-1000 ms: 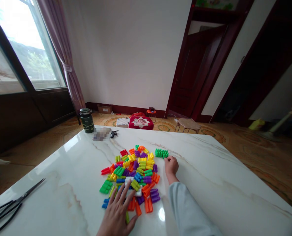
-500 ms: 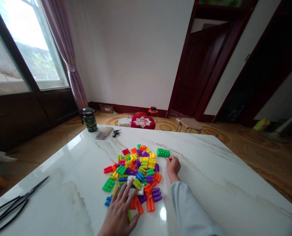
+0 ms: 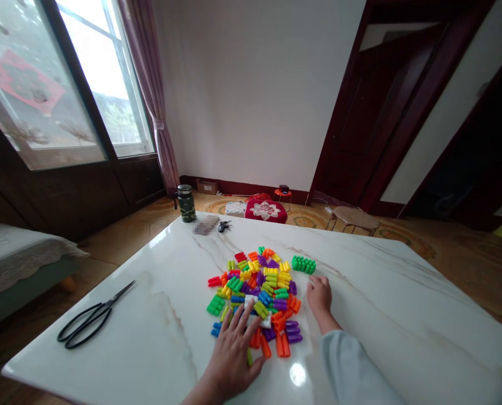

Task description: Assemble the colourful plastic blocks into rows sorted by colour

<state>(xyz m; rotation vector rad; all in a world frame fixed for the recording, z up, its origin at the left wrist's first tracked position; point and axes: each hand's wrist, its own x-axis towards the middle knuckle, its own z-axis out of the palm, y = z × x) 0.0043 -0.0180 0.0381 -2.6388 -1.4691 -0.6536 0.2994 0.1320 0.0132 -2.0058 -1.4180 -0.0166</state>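
A pile of small plastic building blocks (image 3: pixel 259 292) in many colours lies on a white marble table (image 3: pixel 381 315). My left hand (image 3: pixel 234 351) lies flat on the near edge of the pile, fingers spread over a white block (image 3: pixel 250 302). My right hand (image 3: pixel 319 294) rests on the table just right of the pile, fingers curled loosely, nothing visible in it. A joined green block piece (image 3: pixel 304 264) sits apart, just beyond my right hand.
Black scissors (image 3: pixel 93 315) lie near the table's left edge. A dark camouflage bottle (image 3: pixel 186 203), a blurred flat item (image 3: pixel 205 225) and keys (image 3: pixel 223 226) are at the far corner. A bed (image 3: pixel 18 259) stands left; a stool (image 3: pixel 352 216) and red cushion (image 3: pixel 265 210) are on the floor.
The view has swung left and back, bringing the bed and more of the window in. My right hand has drawn slightly back from the green piece. My left hand stays on the pile.
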